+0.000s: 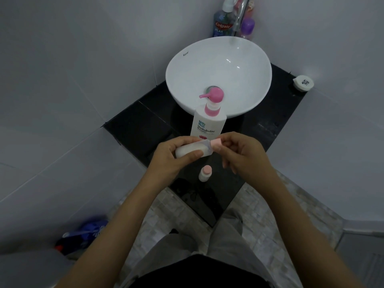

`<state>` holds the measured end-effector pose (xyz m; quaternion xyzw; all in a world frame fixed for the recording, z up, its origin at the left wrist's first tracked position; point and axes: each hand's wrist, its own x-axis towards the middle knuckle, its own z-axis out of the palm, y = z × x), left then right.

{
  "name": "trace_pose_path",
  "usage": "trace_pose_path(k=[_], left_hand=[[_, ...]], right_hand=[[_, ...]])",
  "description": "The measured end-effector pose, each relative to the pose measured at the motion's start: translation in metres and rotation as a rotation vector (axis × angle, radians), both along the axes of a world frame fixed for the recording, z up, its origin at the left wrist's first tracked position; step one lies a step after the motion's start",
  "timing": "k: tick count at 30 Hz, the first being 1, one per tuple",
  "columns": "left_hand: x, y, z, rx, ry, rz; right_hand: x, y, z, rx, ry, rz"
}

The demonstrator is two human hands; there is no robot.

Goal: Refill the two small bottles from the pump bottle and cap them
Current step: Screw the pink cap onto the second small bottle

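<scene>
A white pump bottle (208,121) with a pink pump head stands on the black counter (145,121) in front of the sink. My left hand (176,156) holds a small translucent bottle (193,149) of white liquid, tipped on its side above the counter. My right hand (241,152) pinches the pink cap (216,143) at that bottle's neck. A second small bottle (204,173) with a pink cap on it stands upright on the counter below my hands.
The white round sink (187,65) takes up the back of the counter, with a chrome tap (241,15) and several bottles behind it. A small white round container (303,83) sits at the counter's right corner. Blue items (83,235) lie on the floor at left.
</scene>
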<state>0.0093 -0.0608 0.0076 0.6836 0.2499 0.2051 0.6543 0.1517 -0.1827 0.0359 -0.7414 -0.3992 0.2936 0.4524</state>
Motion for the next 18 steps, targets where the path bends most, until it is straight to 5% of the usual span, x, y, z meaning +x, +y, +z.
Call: trace_pose_path(k=[11,18], left_hand=[[0.001,-0.004,-0.005,0.156,-0.003,0.052],[-0.004,0.008,-0.038,0.238,0.224,0.044]], right_hand=[[-0.005,0.005,-0.010,-0.021,0.081,-0.134],[0.001,0.003,-0.020,-0.114,-0.056,-0.092]])
